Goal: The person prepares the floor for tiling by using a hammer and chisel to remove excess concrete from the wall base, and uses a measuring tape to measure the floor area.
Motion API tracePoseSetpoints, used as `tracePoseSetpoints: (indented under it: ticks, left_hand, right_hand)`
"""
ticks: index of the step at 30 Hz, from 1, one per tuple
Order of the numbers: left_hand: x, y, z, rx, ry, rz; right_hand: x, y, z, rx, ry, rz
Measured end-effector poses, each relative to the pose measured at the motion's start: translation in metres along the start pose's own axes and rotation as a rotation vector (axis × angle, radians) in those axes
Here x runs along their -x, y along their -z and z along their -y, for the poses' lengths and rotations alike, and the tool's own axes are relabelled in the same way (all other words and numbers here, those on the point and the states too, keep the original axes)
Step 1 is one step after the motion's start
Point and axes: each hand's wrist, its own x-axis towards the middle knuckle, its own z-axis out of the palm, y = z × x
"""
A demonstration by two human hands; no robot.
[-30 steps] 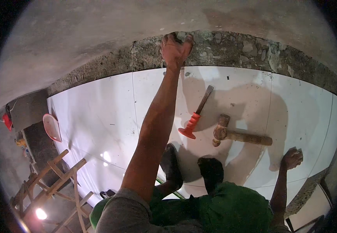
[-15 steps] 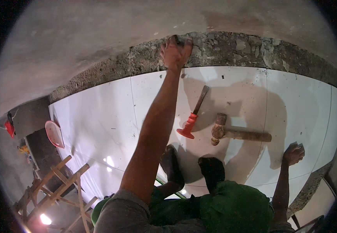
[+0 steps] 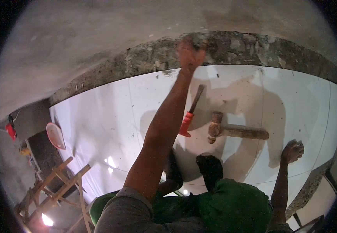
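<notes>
My left hand (image 3: 191,54) is stretched far forward, over the strip of broken mortar and rubble (image 3: 250,48) along the foot of the wall. Motion smears its fingers, so whether they hold anything does not show. Off to the right, my right hand (image 3: 292,152) is closed around a small grey chunk (image 3: 298,144), low over the white floor tiles (image 3: 304,101). Between my arms lies a hammer (image 3: 242,132) with a rusty head and wooden handle. A chisel (image 3: 193,106) with a red grip rests left of it, its guard end partly behind my left forearm.
The bare wall (image 3: 110,35) rises just beyond the rubble strip. My feet (image 3: 210,169) are on the tiles close to the hammer. A pink-rimmed basin (image 3: 55,136) sits at the left edge, with a wooden frame (image 3: 65,178) and a bright lamp (image 3: 47,220) nearer me.
My left hand has moved right along the rubble strip, and its forearm now covers part of the chisel's red grip. My right hand has stayed nearly in place.
</notes>
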Motion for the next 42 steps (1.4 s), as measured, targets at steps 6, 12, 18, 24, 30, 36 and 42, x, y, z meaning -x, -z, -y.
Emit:
tracePoseSetpoints:
  ticks: [6, 12, 18, 24, 30, 36, 42]
  left_hand:
    - [0.017, 0.032, -0.101, -0.55, 0.12, 0.035]
    - [-0.017, 0.163, -0.014, -1.095, 0.151, -0.192]
    - [-0.025, 0.174, 0.021, -1.272, 0.211, -0.266]
    - [-0.023, 0.16, -0.007, -1.09, 0.235, -0.25]
    - [-0.017, 0.141, -0.008, -0.915, 0.21, 0.058]
    - [-0.02, 0.159, -0.007, -1.053, 0.148, -0.272]
    - [-0.021, 0.109, -0.043, -0.703, 0.192, 0.022]
  right_hand:
    - [-0.007, 0.006, -0.046, 0.217, -0.007, -0.034]
    - [-0.009, -0.023, -0.06, 0.228, 0.041, -0.083]
    - [-0.007, -0.027, -0.056, 0.124, 0.002, -0.01]
    - [-0.009, -0.032, -0.083, 0.395, 0.276, -0.176]
    - [-0.006, -0.03, -0.075, 0.313, 0.035, -0.017]
    - [-0.004, -0.032, -0.051, 0.284, 0.054, -0.049]
    - [-0.01, -0.026, -0.078, 0.434, 0.108, -0.066]
